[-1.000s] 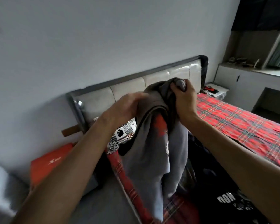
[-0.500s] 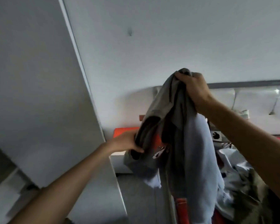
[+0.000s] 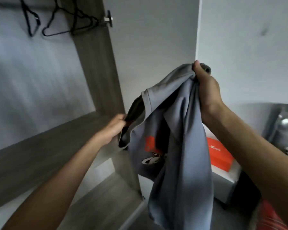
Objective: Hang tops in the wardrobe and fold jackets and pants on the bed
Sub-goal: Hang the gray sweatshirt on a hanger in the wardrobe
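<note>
- Wardrobe (image 3: pixel 96 72): open, with a grey wood-grain upright panel and a pale inner back; reference point for every entry below.
- Shelf (image 3: pixel 40 143): grey wood grain, inside wardrobe, low on its left part.
- Rail (image 3: pixel 107 19): metal end fitting, fixed high on wardrobe's upright panel.
- Hangers (image 3: pixel 80 20): black, thin, bare; hung at the very top of wardrobe, left of the panel.
- Top (image 3: pixel 181 146): grey-blue, with orange and white print and a dark inner edge; held in the air just right of wardrobe's panel, outside it, bunched and hanging down.
- Right hand (image 3: pixel 204 87): clenched round a gather of top's fabric at its highest point, right of wardrobe.
- Left hand (image 3: pixel 115 127): fingers pinching top's dark edge, directly in front of wardrobe's panel, about level with shelf.
- Box (image 3: pixel 219 155): orange, on a white unit right of wardrobe, partly hidden behind top.
- Headboard (image 3: pixel 286 122): grey, blurred, far right of wardrobe.
- Bed (image 3: pixel 269 218): red plaid cover, only a corner showing, far right of wardrobe and low.
</note>
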Motion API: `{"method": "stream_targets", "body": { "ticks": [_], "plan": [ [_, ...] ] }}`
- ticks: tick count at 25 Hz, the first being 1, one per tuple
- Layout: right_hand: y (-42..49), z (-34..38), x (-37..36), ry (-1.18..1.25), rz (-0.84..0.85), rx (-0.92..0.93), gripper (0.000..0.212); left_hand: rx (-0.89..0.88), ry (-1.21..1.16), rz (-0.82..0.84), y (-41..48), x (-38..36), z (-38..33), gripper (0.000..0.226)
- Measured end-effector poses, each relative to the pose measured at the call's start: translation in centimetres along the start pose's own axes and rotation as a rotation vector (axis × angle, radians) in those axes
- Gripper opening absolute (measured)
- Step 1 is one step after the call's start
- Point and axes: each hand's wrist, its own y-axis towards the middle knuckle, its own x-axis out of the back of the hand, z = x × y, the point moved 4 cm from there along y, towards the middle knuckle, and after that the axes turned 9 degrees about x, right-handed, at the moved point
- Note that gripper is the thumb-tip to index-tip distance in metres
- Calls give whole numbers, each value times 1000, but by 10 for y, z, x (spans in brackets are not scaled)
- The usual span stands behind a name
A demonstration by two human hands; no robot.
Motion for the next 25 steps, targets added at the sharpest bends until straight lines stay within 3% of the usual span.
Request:
{"method": "stream_targets", "body": {
  "ticks": [3, 6, 8, 10, 12, 15, 16, 20, 25],
  "plan": [
    [14, -11, -47, 77, -55, 129, 26, 10, -292, -89, -37, 82, 5, 67],
    [52, -26, -96, 213, -82, 214, 26, -185, -378, -57, -70, 140, 10, 72],
    [76, -47, -135, 276, -51, 202, 31, -190, -185, -79, -75, 151, 29, 78],
    [90, -71, -181, 293, -26, 155, 37, -175, -32, -205, -66, 162, 65, 83],
    [94, -94, -222, 307, 23, 132, 35, -198, -59, -432, -55, 180, 97, 77],
    [108, -132, -255, 249, 59, 109, 27, -207, -100, -724, -44, 217, 132, 30],
    [115, -143, -259, 211, 60, 112, 26, -206, -123, -771, -40, 226, 140, 24],
    [143, -182, -276, -72, 126, 285, 22, -113, -99, -993, -26, 273, 176, 23],
    [173, -223, -274, -577, 442, 575, 28, -207, -198, -1210, -38, 306, 158, 34]
  ]
}}
